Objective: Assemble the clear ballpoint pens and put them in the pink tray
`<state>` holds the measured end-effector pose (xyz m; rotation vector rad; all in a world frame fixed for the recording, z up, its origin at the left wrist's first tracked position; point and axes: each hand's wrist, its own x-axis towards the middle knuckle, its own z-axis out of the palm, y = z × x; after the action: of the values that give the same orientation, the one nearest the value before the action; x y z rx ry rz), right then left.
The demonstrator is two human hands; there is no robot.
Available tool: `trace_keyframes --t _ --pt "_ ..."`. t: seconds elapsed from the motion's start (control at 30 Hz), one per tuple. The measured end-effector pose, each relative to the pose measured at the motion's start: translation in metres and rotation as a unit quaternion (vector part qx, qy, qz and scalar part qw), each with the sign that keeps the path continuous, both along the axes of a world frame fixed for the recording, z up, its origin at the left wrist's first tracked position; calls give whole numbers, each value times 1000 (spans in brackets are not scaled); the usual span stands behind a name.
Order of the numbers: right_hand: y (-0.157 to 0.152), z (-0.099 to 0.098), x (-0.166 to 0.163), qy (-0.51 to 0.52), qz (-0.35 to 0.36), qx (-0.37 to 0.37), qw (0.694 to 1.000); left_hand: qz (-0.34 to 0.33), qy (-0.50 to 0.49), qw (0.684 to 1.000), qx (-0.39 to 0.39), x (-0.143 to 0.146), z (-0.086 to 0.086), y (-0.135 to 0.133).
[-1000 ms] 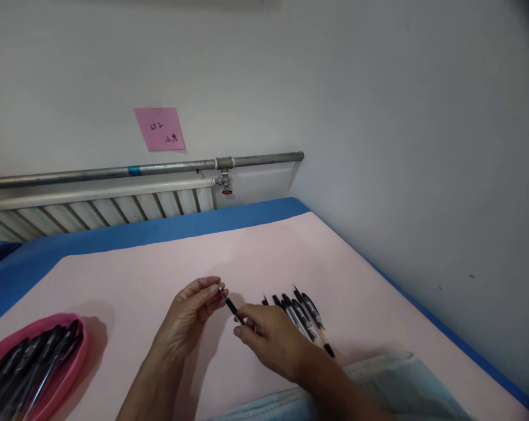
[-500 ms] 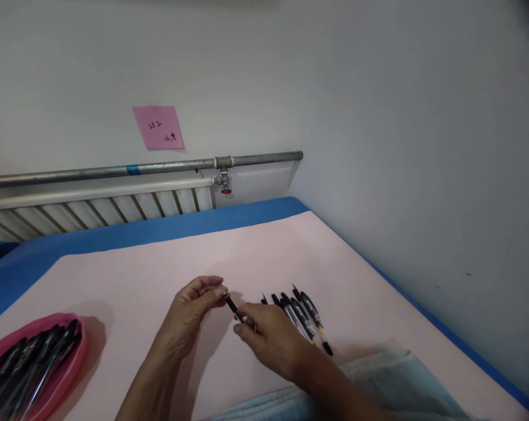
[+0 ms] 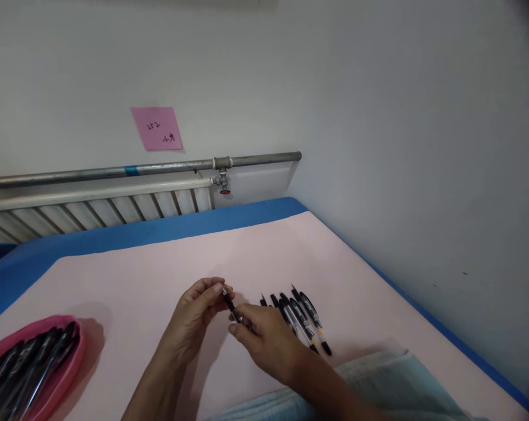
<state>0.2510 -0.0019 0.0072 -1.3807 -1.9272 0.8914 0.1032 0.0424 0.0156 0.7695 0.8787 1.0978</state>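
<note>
A black pen (image 3: 229, 303) is held at a slant between my two hands, over the pink sheet (image 3: 159, 304). The thumb and fingers of my left hand (image 3: 198, 304) pinch its silvery tip end. Lower down, my right hand (image 3: 264, 336) is closed round the dark grip, and the rest of the barrel is hidden under the fingers. Just right of my right hand lie several black and clear pens (image 3: 302, 316), side by side, some with bare tips and some with caps; my hand covers part of them.
A pink basket (image 3: 82, 345) full of black pens (image 3: 31, 356) stands at the lower left. Light blue cloth (image 3: 378, 380) lies along the near edge. Behind the blue table edge (image 3: 194, 219) are a radiator (image 3: 115, 204) and a metal pipe (image 3: 168, 168); a wall (image 3: 414, 175) rises on the right.
My right hand has shifted slightly left and up with the pen, closer to my left hand. The loose pens and the basket lie as before.
</note>
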Motion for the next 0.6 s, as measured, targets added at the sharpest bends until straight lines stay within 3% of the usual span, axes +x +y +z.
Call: trace_keyframes --t 0.23,0.6 --pt "1 -1 1 -11 0 12 1000 -8 60 998 14 1 -4 -1" --pt "0 3 1 10 12 27 1000 -22 70 997 11 5 -3 -6"
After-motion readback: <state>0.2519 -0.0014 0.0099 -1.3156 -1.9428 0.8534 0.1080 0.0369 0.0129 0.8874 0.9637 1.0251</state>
